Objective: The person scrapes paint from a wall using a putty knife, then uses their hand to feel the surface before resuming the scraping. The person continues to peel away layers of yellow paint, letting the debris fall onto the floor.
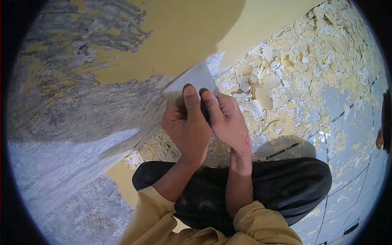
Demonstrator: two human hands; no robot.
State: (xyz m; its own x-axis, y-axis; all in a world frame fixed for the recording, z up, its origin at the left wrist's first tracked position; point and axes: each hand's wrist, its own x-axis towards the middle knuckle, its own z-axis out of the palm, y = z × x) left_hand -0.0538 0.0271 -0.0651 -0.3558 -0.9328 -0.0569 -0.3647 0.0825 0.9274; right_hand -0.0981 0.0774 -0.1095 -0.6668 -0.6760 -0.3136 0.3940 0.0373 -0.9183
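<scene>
A flat grey scraper blade (195, 78) is pressed near the base of the wall (175, 32), its far edge touching the border of the yellow paint. My left hand (188, 122) grips the blade's near side, thumb on top. Close beside it, my right hand (226, 118) holds the same blade, thumb also on top and the other fingers curled underneath. Both thumbs point toward the wall. The wall is bare, scratched grey at the left and still yellow above the blade.
Yellow and white paint flakes (286, 85) cover the tiled floor (343, 134) along the wall. My bent legs in dark trousers (290, 183) are below my hands. A dark object (350, 228) lies at the lower right.
</scene>
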